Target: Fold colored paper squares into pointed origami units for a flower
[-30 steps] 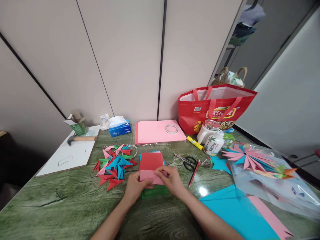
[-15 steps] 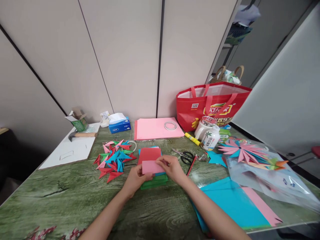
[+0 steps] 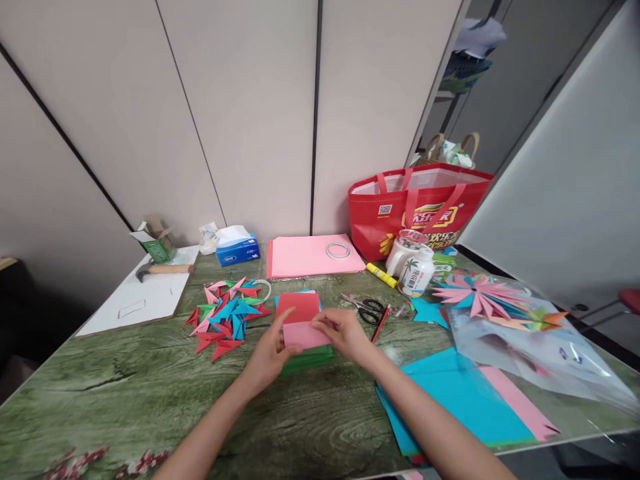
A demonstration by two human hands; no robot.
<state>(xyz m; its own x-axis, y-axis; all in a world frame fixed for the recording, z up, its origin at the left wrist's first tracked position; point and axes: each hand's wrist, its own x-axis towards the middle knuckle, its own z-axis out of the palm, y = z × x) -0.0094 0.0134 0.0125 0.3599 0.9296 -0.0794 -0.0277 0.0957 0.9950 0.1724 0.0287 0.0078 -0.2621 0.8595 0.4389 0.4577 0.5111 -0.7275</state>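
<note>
A small pink sheet of paper (image 3: 306, 335) is held in both hands over a stack of small coloured paper. My left hand (image 3: 267, 350) has its thumb along the sheet's lower left corner and its index finger lifted at the left edge. The fingertips of my right hand (image 3: 343, 333) pinch the sheet's upper right corner. Beneath and behind it lie a red sheet (image 3: 299, 307) and green sheets (image 3: 310, 360). To the left is a pile of folded paper pieces (image 3: 227, 317) in red, blue, pink and green.
Right of the stack are black-handled scissors (image 3: 371, 311), a red pencil (image 3: 381, 325) and a yellow glue stick (image 3: 381, 275). Large blue sheets (image 3: 460, 400) lie under my right forearm. A red bag (image 3: 415, 207), a white bottle (image 3: 417, 273), a tissue box (image 3: 238, 250) and a hammer (image 3: 167, 268) stand or lie farther back.
My left index finger has lifted and straightened away from the pink sheet, while its thumb stays low. My right hand keeps its pinch. The whole view has shifted slightly.
</note>
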